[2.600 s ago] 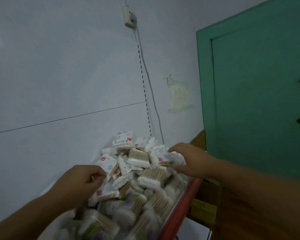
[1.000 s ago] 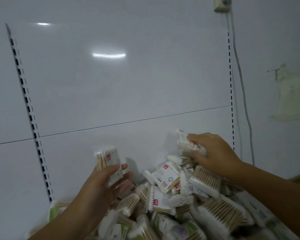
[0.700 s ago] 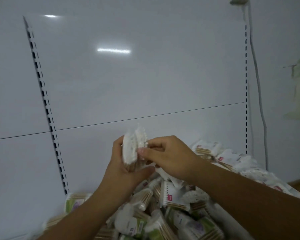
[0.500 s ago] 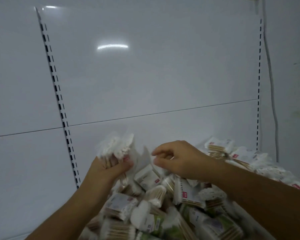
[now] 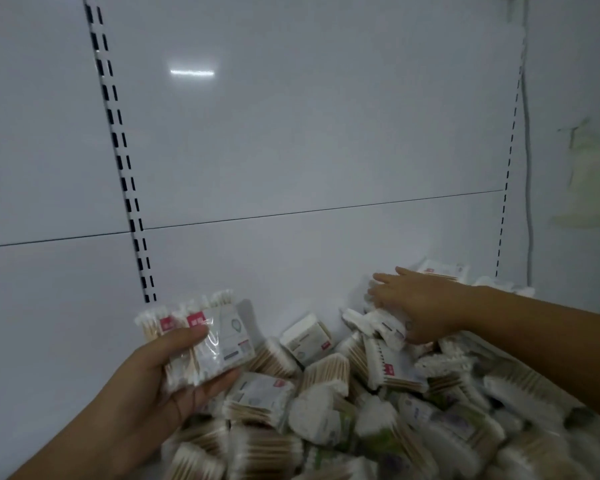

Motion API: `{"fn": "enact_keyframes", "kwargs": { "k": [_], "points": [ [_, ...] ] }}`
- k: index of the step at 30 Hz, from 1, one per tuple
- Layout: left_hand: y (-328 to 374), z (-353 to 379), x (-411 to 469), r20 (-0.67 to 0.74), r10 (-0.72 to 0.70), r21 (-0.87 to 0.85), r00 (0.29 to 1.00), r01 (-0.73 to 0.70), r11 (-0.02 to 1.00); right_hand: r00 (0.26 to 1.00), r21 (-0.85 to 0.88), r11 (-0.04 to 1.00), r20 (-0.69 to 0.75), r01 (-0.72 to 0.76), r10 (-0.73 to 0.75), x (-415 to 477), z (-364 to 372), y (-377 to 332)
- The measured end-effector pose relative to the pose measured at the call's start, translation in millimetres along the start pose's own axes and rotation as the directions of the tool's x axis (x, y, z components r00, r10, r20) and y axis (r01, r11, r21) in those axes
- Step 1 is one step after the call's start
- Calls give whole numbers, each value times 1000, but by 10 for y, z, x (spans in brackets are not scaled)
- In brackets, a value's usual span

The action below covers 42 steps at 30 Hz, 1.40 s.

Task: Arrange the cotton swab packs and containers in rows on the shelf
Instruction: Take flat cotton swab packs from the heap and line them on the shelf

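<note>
A loose heap of cotton swab packs covers the white shelf, mostly clear bags with wooden sticks and red labels. My left hand grips a small bundle of swab packs upright above the heap's left end, thumb across the front. My right hand reaches to the back of the heap, fingers stretched out flat over white packs close to the back panel. Round and green-labelled containers lie blurred at the bottom of the view.
The white back panel rises behind the heap, with slotted uprights at the left and right. A grey cable runs down the wall on the right. Bare shelf surface lies left of the heap.
My right hand has moved away from my left hand to the back right of the heap. My left hand still holds its packs, now lower and turned label-forward. The view has shifted left.
</note>
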<state>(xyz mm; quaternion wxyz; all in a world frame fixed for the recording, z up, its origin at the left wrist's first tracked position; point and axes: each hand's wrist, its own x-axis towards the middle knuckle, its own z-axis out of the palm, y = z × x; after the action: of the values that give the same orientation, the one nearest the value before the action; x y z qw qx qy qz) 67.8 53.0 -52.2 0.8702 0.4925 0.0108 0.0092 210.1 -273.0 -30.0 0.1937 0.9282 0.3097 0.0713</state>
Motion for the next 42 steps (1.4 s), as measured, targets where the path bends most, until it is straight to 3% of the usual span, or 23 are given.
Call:
{"fn": "enact_keyframes", "kwargs": {
  "k": [6, 8, 10, 13, 17, 19, 23, 29, 34, 40, 42],
  "points": [
    [47, -228, -50, -32, -18, -41, 999, 16, 999, 986, 54, 998, -163, -24, 33, 63, -79, -16],
    [40, -286, -58, -27, -39, -41, 999, 38, 998, 968, 218, 976, -236, -27, 80, 6, -217, -82],
    [34, -369, -73, -42, -23, -30, 999, 21, 999, 944, 490, 870, -311, 62, 108, 38, -406, -303],
    [-2, -394, -135, -58, -12, -40, 998, 10, 999, 908, 777, 558, -409, 293, 92, 200, -715, -750],
    [-35, -397, -338, -93, 51, -48, 994, -55, 997, 834, 779, 351, -552, 519, -9, 558, -1038, -1480],
    [-9, -462, -501, -112, 94, -63, 989, -101, 993, 813, 763, 318, -581, 563, -45, 746, -1151, -1860],
    [124, -805, -972, -273, 250, -104, 929, -287, 952, 805, 803, 122, -553, 584, -217, 1057, -1399, -2669],
    [343, -1627, -2005, -539, 413, 91, 734, -437, 895, 619, 699, 19, -621, 715, -481, 1004, -1764, -4102],
    [627, -2435, -2881, -677, 431, 170, 596, -443, 880, 603, 674, 52, -620, 736, -502, 941, -2122, -5398],
    [1014, -3327, -3917, -641, 443, 215, 627, -407, 888, 664, 706, 97, -597, 701, -449, 824, -2442, -6881],
    [1117, -3561, -4126, -656, 435, 203, 617, -410, 889, 660, 757, -43, -593, 652, -461, 749, -2524, -7235]
  ]
}}
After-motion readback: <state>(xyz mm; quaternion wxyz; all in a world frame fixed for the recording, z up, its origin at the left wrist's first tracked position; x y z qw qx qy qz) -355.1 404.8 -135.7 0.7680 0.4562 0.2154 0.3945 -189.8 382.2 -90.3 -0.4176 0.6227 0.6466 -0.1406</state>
